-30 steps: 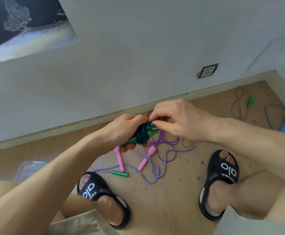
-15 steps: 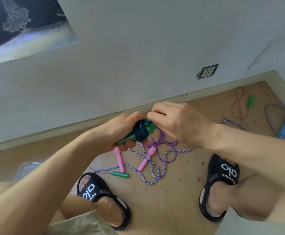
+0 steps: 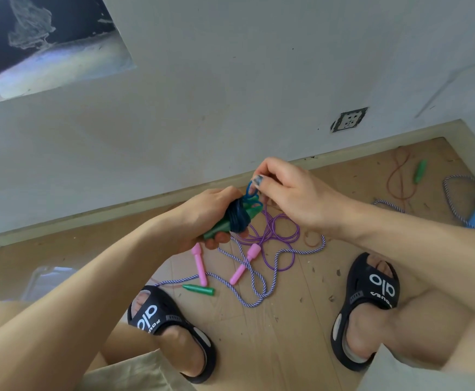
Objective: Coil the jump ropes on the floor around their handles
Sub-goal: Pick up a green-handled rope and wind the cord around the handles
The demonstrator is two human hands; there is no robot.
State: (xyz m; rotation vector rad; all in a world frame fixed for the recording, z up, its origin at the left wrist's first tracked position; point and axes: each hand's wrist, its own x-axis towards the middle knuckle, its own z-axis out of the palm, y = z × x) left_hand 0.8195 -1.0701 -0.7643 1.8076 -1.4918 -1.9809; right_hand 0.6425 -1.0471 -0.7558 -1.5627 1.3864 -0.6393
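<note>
Head view: left hand (image 3: 202,213) round the green handles (image 3: 222,227), right hand (image 3: 287,193) apparently pinching dark blue rope (image 3: 250,190) above bare floor (image 3: 281,334).

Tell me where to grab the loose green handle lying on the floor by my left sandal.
Grip the green handle across its thicker right half, coming straight down from above. It lies flat on the wooden floor, tapering to a point on the left, so the wide end gives more hold. The pink handle ends just above it, and a thin reddish cord seems to leave its tip, so lift gently.

left hand (image 3: 202,215) gripping, right hand (image 3: 290,193) apparently pinching
</note>
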